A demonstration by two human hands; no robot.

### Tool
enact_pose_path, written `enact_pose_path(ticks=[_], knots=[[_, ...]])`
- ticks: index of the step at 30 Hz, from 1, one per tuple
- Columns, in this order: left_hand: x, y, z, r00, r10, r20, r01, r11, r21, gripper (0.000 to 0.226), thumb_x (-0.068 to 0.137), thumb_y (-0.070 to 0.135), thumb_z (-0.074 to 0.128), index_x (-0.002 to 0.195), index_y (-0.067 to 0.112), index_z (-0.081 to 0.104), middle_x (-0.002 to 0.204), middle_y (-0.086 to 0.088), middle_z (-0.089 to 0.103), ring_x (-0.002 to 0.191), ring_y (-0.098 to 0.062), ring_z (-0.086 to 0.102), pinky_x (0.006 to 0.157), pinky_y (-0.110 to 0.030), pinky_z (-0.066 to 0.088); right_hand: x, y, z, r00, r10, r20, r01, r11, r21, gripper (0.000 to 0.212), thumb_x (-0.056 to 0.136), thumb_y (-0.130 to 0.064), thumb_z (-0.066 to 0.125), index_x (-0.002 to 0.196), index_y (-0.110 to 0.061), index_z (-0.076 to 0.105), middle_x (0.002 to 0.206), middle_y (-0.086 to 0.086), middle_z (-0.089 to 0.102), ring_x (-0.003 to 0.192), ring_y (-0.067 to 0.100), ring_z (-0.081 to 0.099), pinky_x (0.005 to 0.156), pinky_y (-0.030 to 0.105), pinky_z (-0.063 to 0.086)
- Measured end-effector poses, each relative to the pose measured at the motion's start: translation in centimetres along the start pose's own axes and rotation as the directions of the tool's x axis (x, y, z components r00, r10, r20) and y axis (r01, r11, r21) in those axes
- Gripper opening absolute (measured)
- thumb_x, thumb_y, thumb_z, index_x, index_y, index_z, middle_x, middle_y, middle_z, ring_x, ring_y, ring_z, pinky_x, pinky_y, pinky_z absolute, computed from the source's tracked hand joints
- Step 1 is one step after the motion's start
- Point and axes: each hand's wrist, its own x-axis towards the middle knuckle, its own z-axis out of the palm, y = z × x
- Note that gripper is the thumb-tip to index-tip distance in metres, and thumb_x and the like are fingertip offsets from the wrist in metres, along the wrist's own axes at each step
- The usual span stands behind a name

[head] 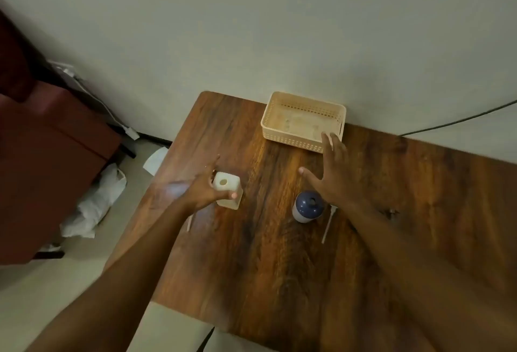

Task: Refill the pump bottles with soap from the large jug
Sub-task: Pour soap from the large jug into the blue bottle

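my left hand (205, 188) grips the cream bottle (227, 190); right hand (333, 168) spread open. i'd keep it upright, mouth clear.

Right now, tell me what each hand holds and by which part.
The left hand grips the white square bottle around its upper body, near the open neck. The right hand holds nothing, fingers spread.

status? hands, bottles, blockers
Left hand grips white square bottle, neck open. Right hand open, reaching toward basket. Blue-topped bottle upright. No jug visible.
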Motion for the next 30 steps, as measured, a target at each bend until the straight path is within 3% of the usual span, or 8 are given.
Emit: enact_pose_path(ticks=[3, 5, 7, 11, 13, 18, 25, 30], knots=[[-0.8, -0.4, 0.4, 0.997, 0.002, 0.072, 0.007, 0.993, -0.120, 0.119, 0.065, 0.028, 0.098, 0.160, 0.036, 0.026, 0.136, 0.017, 0.056, 0.120, 0.002, 0.061, 0.092, -0.018, 0.057, -0.6, 0.6, 0.6, 0.999, 0.039, 0.014, -0.040, 0.998, 0.042, 0.101, 0.081, -0.083, 0.043, 0.156, -0.034, -0.002, 0.165, 0.001, 0.005, 0.150, 0.028, 0.013, 0.113, 0.051, 0.027], [-0.9, -0.7, 0.8, 0.991, 0.052, 0.125, -0.034, 0.989, -0.146, 0.089, 0.066, 0.016, 0.096, 0.132, 0.058, 0.055, 0.121, 0.020, 0.070, 0.111, 0.008, 0.066, 0.090, -0.020, 0.059, -1.2, 1.1, 1.3, 0.998, 0.058, 0.029, -0.061, 0.993, 0.103, 0.101, 0.082, -0.080, 0.048, 0.156, -0.040, -0.007, 0.166, -0.002, 0.002, 0.151, 0.027, 0.010, 0.112, 0.049, 0.024], [-1.0, -0.4, 0.9, 0.988, 0.075, 0.137, -0.055, 0.988, -0.144, 0.073, 0.061, 0.012, 0.095, 0.115, 0.051, 0.066, 0.112, 0.023, 0.073, 0.107, 0.005, 0.069, 0.086, -0.021, 0.059, -1.4, 1.3, 1.6, 0.997, 0.075, 0.027, -0.078, 0.986, 0.147, 0.102, 0.081, -0.082, 0.048, 0.154, -0.044, -0.012, 0.166, -0.006, -0.002, 0.151, 0.025, 0.008, 0.111, 0.049, 0.024], [0.0, -1.9, 0.8, 0.997, 0.018, 0.069, -0.008, 0.989, -0.149, 0.065, 0.072, -0.017, 0.083, 0.128, 0.004, 0.059, 0.115, -0.003, 0.073, 0.106, -0.008, 0.071, 0.094, -0.036, 0.060, -2.1, 1.5, 2.3, 0.987, 0.146, 0.065, -0.157, 0.962, 0.223, 0.108, 0.077, -0.086, 0.049, 0.155, -0.042, -0.011, 0.166, -0.009, -0.005, 0.152, 0.023, 0.009, 0.113, 0.057, 0.031], [0.3, -2.2, 0.8, 0.999, 0.014, 0.043, -0.009, 0.993, -0.118, 0.064, 0.075, -0.019, 0.080, 0.132, -0.005, 0.054, 0.121, -0.011, 0.068, 0.107, -0.006, 0.070, 0.093, -0.034, 0.059, -2.9, 1.4, 2.8, 0.979, 0.188, 0.083, -0.203, 0.944, 0.261, 0.112, 0.074, -0.086, 0.053, 0.155, -0.043, -0.010, 0.166, -0.010, -0.004, 0.152, 0.022, 0.009, 0.113, 0.057, 0.030], [0.8, -2.8, 0.6, 0.997, 0.030, 0.065, -0.023, 0.994, -0.105, 0.065, 0.072, -0.017, 0.082, 0.130, -0.005, 0.055, 0.121, -0.009, 0.068, 0.108, -0.004, 0.070, 0.088, -0.021, 0.058, -5.8, 0.6, 4.2, 0.938, 0.299, 0.175, -0.346, 0.839, 0.421, 0.118, 0.063, -0.084, 0.066, 0.153, -0.049, -0.002, 0.166, -0.012, 0.004, 0.151, 0.020, 0.013, 0.116, 0.053, 0.027], [1.0, -3.2, 0.5, 0.996, 0.045, 0.081, -0.038, 0.996, -0.085, 0.064, 0.073, -0.016, 0.083, 0.129, -0.003, 0.056, 0.122, -0.009, 0.069, 0.112, -0.009, 0.069, 0.090, -0.024, 0.058, -8.3, -0.6, 6.7, 0.882, 0.386, 0.271, -0.471, 0.726, 0.501, 0.137, 0.044, -0.077, 0.082, 0.153, -0.046, 0.005, 0.164, -0.003, 0.019, 0.148, 0.025, 0.025, 0.117, 0.050, 0.030], [1.0, -3.2, 0.6, 0.995, 0.036, 0.096, -0.026, 0.995, -0.100, 0.062, 0.075, -0.019, 0.078, 0.129, 0.003, 0.055, 0.122, -0.008, 0.067, 0.111, -0.005, 0.069, 0.089, -0.022, 0.057, -8.7, -0.2, 8.7, 0.883, 0.436, 0.177, -0.461, 0.727, 0.509, 0.115, 0.053, -0.054, 0.092, 0.145, -0.046, 0.024, 0.151, -0.007, 0.041, 0.137, 0.018, 0.043, 0.106, 0.038, 0.045]])
